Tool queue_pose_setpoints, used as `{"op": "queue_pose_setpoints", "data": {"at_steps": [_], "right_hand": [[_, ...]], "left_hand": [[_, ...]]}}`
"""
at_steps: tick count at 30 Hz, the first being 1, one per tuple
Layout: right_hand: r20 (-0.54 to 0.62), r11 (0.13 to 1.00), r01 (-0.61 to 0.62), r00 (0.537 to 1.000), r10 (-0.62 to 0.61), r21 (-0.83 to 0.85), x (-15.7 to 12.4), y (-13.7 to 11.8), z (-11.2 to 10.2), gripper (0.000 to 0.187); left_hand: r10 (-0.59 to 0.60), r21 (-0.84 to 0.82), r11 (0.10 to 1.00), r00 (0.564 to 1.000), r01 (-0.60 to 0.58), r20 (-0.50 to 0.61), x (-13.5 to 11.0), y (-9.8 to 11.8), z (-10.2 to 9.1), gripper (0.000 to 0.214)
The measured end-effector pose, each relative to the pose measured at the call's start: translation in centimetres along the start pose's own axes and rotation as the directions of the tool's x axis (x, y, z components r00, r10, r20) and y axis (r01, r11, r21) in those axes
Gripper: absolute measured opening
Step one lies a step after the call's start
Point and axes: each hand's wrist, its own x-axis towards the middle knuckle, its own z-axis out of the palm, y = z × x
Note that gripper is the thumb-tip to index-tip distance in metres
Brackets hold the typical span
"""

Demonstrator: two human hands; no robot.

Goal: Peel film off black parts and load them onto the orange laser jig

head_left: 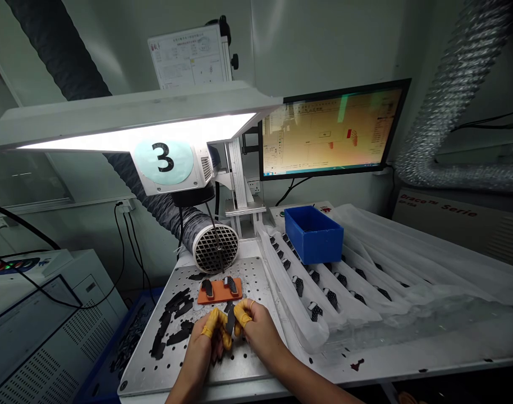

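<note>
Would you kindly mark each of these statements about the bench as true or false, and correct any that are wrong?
1. The left hand and right hand, in yellow finger cots, hold a small dark part. True.
2. The orange fixture is bare. False: two dark parts sit on it.
3. The blue box stands on the perforated metal plate. False: it stands right of the plate, by the white trays.
4. The monitor is off. False: its screen shows a drawing.
5. The round label shows a 3. True.
</note>
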Motion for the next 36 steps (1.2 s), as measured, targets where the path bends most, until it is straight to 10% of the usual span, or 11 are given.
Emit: {"op": "queue_pose_setpoints", "data": {"at_steps": [36], "right_hand": [[0.029,0.983,0.063,0.998,-0.059,-0.170,-0.17,0.41,-0.09,0.012]], "left_hand": [[0.059,-0.078,0.995,0.998,-0.060,-0.015,0.56,-0.57,0.24,0.023]]}}
